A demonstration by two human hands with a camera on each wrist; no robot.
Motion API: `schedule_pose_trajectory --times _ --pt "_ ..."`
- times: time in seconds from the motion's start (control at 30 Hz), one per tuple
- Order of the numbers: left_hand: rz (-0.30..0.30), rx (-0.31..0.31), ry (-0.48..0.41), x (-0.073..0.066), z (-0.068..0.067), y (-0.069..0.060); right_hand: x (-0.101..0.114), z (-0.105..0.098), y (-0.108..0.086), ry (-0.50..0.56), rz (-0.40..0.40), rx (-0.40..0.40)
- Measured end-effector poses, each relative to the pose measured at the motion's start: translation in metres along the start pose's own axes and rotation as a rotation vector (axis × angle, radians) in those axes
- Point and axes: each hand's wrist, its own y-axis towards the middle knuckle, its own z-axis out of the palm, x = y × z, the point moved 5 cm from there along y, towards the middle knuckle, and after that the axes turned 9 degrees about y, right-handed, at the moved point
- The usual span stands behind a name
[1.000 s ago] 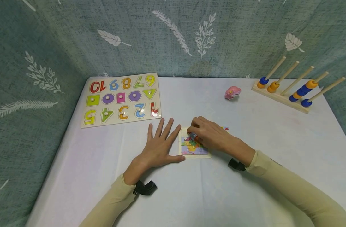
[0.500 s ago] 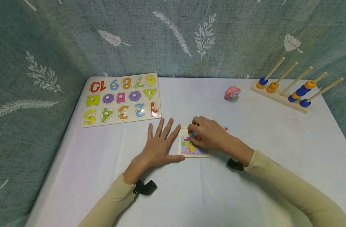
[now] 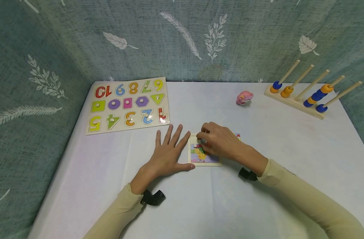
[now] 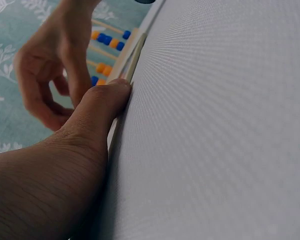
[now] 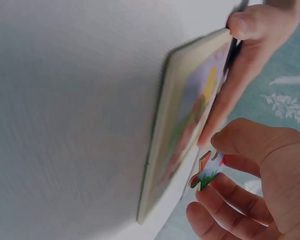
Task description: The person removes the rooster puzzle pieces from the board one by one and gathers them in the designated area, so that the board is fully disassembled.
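Observation:
In the right wrist view, my right hand [image 5: 260, 175] pinches a small jigsaw piece [image 5: 210, 170] between thumb and fingertips. The piece shows blue, green and orange-red. In the head view the same hand [image 3: 221, 141] hovers over the upper part of a wooden-framed jigsaw puzzle [image 3: 201, 158], hiding part of it. Bare tray shows at its upper left corner; printed pieces fill the lower rows. My left hand [image 3: 165, 157] lies flat on the table with fingers spread. Its thumb and index finger touch the puzzle frame's left side.
A number-and-shape peg board [image 3: 127, 106] lies at the back left. A pink toy [image 3: 244, 98] stands at the back, right of the middle. The wooden bead abacus [image 3: 295, 103] is at the far right. Another printed bit [image 3: 237, 136] peeks out behind my right hand.
My right hand stays over the puzzle's upper part, shifting and turning the piece slightly in its fingers. The left hand has not moved.

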Motion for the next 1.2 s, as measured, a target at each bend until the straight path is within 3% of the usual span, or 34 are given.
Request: schedule_pose_trajectory --times 0.4,1.2 --pt "-0.007 0.006 -0.002 0.0 0.001 0.0 0.005 -0.022 -0.013 -0.034 -0.003 0.0" --pt "-0.009 0.013 -0.022 0.001 0.003 0.001 -0.028 -0.053 -0.057 -0.011 0.138 -0.058"
